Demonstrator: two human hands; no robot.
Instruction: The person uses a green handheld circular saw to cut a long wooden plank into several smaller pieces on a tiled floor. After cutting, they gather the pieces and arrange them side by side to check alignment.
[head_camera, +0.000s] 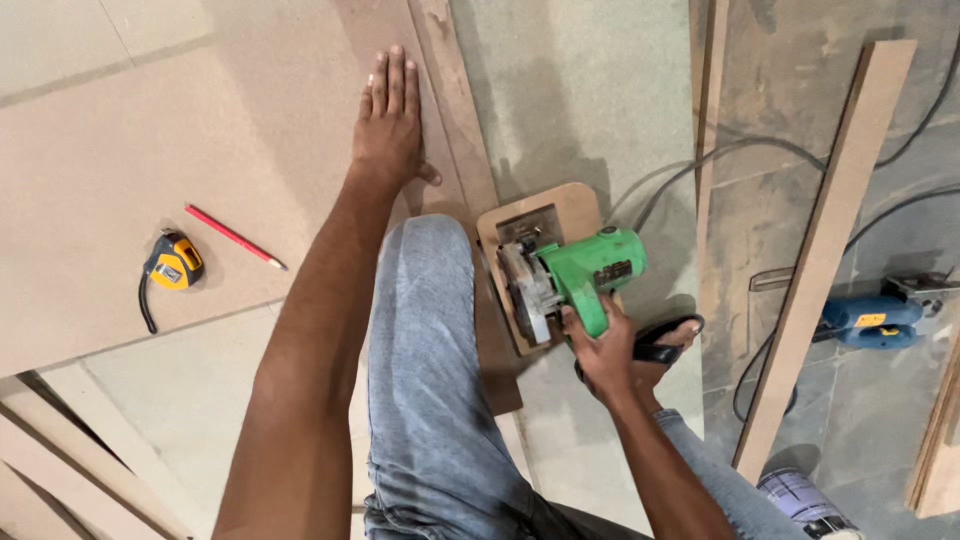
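Green circular saw (575, 275) on a rounded wooden base plate, seated at near edge of tan fibreboard sheet (150, 150), blade side toward sheet. Right hand (600, 350) clenched on saw's rear handle, fingers wrapped tight. Left hand (390, 125) beyond saw, flat on sheet, fingers straight and together, grasping nothing. Judged step: start of a rip cut along sheet's right-hand margin, sheet braced. Next move, as judged: steady forward feed, left hand kept off blade line, grey cord (680, 170) kept clear. Red pencil (235, 237) and yellow tape measure (172, 262) left of saw, on sheet, just apart. Long narrow wooden strip (825, 250) right of saw, on stone floor; blue power tool (870, 318) past it. Sheet matte, fine-grained; saw housing smooth plastic.
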